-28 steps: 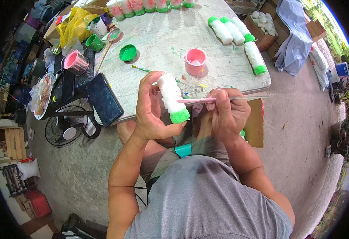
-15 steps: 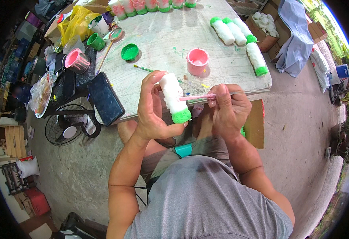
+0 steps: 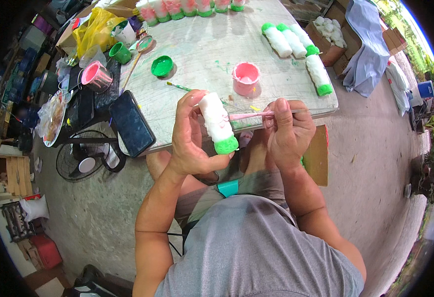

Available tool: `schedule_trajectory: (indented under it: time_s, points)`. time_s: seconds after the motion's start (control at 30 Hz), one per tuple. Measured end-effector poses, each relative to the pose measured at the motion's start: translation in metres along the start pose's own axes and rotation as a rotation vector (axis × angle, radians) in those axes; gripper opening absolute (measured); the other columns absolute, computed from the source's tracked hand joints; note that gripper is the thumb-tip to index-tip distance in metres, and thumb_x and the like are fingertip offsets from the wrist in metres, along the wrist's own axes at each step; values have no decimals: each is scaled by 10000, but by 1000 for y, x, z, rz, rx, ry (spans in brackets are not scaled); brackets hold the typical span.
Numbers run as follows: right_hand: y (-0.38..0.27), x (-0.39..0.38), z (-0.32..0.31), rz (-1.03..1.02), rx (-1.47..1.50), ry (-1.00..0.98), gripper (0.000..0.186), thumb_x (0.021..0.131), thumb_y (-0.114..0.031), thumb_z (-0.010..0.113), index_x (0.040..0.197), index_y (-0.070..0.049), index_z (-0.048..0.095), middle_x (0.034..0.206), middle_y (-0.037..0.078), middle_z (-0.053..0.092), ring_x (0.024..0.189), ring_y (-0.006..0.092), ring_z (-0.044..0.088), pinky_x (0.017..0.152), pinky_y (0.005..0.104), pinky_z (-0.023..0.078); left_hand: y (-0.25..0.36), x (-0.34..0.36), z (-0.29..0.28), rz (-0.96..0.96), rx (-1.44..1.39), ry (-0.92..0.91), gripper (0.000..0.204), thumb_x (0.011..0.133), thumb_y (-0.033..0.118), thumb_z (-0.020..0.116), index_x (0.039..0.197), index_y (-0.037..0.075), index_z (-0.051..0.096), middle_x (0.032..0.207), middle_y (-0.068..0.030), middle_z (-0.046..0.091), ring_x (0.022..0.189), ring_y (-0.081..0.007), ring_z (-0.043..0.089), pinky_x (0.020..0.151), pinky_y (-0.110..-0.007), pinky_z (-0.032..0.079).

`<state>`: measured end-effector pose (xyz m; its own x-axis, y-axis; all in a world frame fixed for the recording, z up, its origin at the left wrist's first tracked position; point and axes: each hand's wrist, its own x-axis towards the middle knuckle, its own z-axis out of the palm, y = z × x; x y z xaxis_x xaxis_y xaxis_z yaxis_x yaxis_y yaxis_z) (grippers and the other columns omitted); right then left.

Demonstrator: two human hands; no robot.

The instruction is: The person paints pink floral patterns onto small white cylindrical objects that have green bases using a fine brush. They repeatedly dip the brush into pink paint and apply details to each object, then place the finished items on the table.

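Brush point(image 3: 249, 116) has risen along the white, green-ended, pink-marked cylinder point(image 3: 216, 121).

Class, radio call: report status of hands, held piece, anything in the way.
Left hand gripping white cylinder, right hand pinching brush. Cylinder green-ended, faintly pink on one side. Nothing seen between brush and cylinder; pink cup beyond brush.

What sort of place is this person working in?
Likely a small, informal painting workshop: a paint-marked white table holds a round pink paint tub, and a row of upright white cylinders with pink and green paint stands farther back.
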<state>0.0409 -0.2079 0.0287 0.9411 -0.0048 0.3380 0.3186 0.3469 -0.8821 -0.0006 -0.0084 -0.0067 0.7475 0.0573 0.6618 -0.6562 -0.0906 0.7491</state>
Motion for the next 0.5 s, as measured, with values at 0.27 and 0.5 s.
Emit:
schedule_trajectory:
  time_s: [0.27,0.5]
  points:
    - [4,1,11,27,-11,-103,157,1081,-104,602,949,-20,594,824,95,660,679,96,538,628,254,470,2,0,-2,-22,83,-18,1167,526,33,833,1567,40,305,1471,-155,431,1281,-264,493,1110,-400,399]
    - [4,6,8,-5,-46,-48,158,1069,-105,628,944,-14,600,814,74,665,672,75,538,626,232,466,2,-1,-3,-7,122,-23,1169,526,47,844,1567,39,310,1479,-163,426,1297,-274,481,1119,-405,384]
